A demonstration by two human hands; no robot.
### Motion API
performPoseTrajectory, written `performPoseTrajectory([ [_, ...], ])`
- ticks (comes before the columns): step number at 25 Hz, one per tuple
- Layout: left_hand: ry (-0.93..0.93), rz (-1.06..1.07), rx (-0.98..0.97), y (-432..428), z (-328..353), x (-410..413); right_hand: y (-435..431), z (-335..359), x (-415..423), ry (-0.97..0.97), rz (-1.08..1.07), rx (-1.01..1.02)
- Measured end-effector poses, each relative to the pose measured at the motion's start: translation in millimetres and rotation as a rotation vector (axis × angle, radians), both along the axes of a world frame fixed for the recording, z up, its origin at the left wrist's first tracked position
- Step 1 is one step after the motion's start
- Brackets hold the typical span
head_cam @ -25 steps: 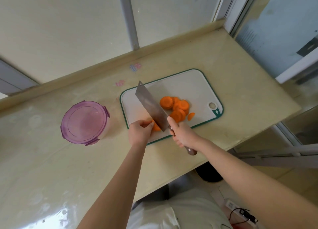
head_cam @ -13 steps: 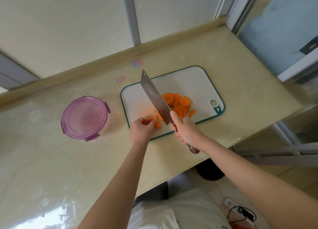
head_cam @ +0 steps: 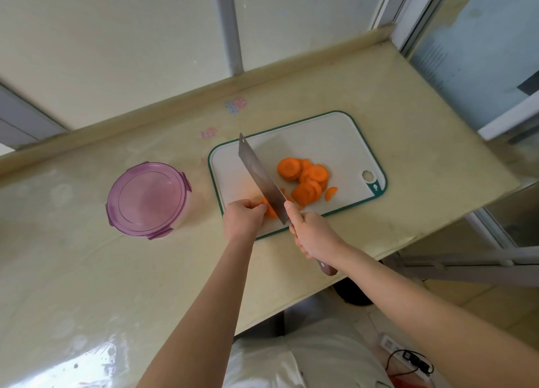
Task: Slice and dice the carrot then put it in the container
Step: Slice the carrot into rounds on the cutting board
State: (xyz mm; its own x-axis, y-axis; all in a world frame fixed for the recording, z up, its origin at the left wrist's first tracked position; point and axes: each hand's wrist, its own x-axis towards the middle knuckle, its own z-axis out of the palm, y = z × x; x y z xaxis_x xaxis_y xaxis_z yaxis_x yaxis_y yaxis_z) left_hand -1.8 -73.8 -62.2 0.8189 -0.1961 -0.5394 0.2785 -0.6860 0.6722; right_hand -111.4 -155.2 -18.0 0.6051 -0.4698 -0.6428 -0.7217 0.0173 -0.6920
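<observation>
Colours and patterns, itemised.
Carrot (head_cam: 303, 177) orange; cutting board (head_cam: 320, 142) white, green-edged; cleaver (head_cam: 258, 177) grey blade, reddish-brown handle; container (head_cam: 147, 198) lid translucent purple; countertop (head_cam: 408, 125) pale yellow-beige, small pink-and-blue marks (head_cam: 236, 105).

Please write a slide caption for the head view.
Left hand steadies carrot pieces; right hand chops with cleaver on cutting board.

On my worktop (head_cam: 408, 110) the cutting board (head_cam: 320, 137) lies right of centre, with the lidded container (head_cam: 147, 199) well apart to its left. A heap of carrot slices (head_cam: 306, 177) sits on the board's right half. The cleaver (head_cam: 256, 172) stands between that heap and the carrot piece (head_cam: 269, 210) near the board's front edge. My left grip (head_cam: 243, 220) pins that piece just left of the blade; my right grip (head_cam: 315, 236) holds the handle at the board's near edge.
</observation>
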Motion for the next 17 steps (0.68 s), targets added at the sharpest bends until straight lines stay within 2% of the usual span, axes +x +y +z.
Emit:
performPoseTrajectory([
  [4,0.030,0.011,-0.012,-1,2,1,7,-1,2,0.013,0.118,-0.176],
  [11,0.025,-0.003,-0.017,1,5,-1,16,-12,14,-0.021,0.171,-0.293],
  [17,0.008,-0.022,0.002,1,8,-3,0,-23,5,-0.085,0.003,-0.061],
])
